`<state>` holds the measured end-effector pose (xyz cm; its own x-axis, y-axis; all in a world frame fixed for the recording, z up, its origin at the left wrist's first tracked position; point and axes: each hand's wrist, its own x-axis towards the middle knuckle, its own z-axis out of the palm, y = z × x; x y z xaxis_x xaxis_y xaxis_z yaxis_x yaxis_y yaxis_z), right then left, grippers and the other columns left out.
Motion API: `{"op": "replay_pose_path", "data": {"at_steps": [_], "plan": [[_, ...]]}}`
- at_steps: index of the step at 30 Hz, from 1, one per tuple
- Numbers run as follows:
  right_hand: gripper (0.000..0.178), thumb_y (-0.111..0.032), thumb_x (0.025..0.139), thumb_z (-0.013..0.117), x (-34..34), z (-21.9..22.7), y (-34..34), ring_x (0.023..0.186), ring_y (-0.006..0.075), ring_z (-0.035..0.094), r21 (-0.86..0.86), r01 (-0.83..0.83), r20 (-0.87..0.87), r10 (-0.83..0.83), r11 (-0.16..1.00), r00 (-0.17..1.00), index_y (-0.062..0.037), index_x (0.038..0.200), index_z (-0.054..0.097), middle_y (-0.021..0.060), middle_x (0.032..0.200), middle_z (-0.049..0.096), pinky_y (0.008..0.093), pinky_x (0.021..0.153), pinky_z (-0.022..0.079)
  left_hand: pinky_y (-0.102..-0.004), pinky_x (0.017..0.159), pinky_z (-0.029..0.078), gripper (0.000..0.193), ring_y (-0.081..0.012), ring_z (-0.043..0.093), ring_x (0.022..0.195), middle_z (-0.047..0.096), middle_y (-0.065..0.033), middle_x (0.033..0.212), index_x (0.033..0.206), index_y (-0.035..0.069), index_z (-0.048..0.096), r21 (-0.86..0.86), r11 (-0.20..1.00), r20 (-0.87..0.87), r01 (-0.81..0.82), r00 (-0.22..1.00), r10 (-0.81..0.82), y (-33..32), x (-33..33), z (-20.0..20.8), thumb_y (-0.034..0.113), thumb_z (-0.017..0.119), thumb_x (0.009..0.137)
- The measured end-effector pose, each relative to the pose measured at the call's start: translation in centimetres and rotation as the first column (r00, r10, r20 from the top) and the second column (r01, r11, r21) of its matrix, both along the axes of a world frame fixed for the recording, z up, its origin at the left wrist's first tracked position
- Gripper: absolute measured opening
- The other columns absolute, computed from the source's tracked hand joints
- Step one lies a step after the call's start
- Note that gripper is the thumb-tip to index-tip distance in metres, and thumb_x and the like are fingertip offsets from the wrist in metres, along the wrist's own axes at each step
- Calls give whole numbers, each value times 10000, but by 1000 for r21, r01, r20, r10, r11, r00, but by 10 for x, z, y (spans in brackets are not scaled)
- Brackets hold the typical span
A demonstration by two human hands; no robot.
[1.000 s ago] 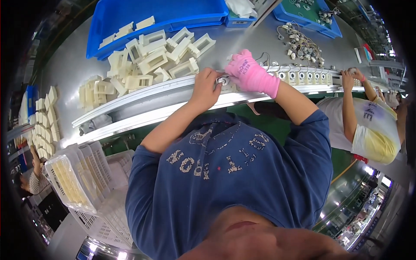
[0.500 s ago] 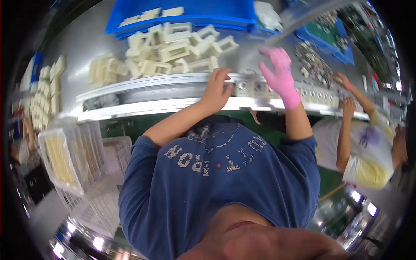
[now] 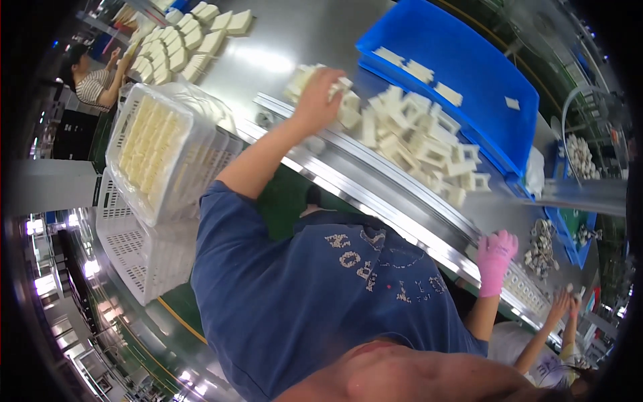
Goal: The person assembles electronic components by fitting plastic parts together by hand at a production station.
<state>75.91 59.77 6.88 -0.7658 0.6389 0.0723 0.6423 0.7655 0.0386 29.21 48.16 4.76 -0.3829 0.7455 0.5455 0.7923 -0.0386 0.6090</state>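
Note:
My bare left hand point(image 3: 317, 102) reaches over a cluster of cream plastic frames point(image 3: 303, 79) at the far left end of the metal rail point(image 3: 395, 175). Its fingers bend down among the frames, partly hidden and blurred, so whether one is gripped does not show. To the right of it lies a larger loose heap of the same frames point(image 3: 408, 137). My right hand point(image 3: 497, 254), in a pink glove, is at the rail's right part with its fingers curled in. What it holds, if anything, is hidden.
A blue tray point(image 3: 469, 74) with a few cream pieces stands behind the heap. Stacked white crates point(image 3: 161, 201) are at my left, near rows of cream parts point(image 3: 177, 50). Cable bundles point(image 3: 541, 248) lie far right. A co-worker's hands point(image 3: 562, 305) work farther along the rail.
My view has turned to the left. My left hand has gone from the rail to the cream frames at its left end. The gloved right hand's spread fingers have curled in.

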Motion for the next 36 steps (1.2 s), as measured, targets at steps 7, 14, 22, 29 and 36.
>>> {"op": "replay_pose_path", "data": {"at_steps": [7,14,22,29,36], "plan": [[192,-150,750,584,-152,-26,-41,975,311,477,-85,48,-147,-60,995,987,-54,916,565,121,1002,531,454,941,287,-416,896,398,480,-365,454,1059,472,-193,1157,1163,58,453,-326,849,-463,-415,854,240,-90,-259,-29,-26,552,700],[199,-82,806,509,-200,-55,-67,981,311,489,-160,175,-281,-215,972,935,-47,994,564,124,999,548,431,877,333,-433,997,315,765,-267,260,1309,259,-119,1417,1390,210,228,-542,308,-812,-782,582,46,-171,-457,-51,16,550,724],[134,-92,812,461,-212,-56,-79,902,354,480,-90,348,-200,-359,933,912,-10,892,529,178,961,527,449,833,354,-426,1047,259,827,-223,169,1347,165,-69,1463,1415,248,101,-681,293,-731,-671,641,-233,-174,-513,-97,-18,507,746],[105,-123,738,526,-226,-49,-72,815,323,493,-78,372,-252,-380,925,890,-53,816,528,130,838,517,433,750,374,-423,1048,252,897,-256,197,1333,214,-110,1437,1415,149,89,-832,178,-555,-525,782,-284,-177,-506,-93,112,643,710],[115,-162,762,526,-221,-52,-82,892,281,483,-58,449,-254,-448,892,857,-78,838,543,94,866,510,403,854,344,-482,931,324,1204,-381,411,1115,358,-239,1248,1388,24,67,-788,429,-536,-442,835,-124,-167,-457,-117,426,764,492]]}}
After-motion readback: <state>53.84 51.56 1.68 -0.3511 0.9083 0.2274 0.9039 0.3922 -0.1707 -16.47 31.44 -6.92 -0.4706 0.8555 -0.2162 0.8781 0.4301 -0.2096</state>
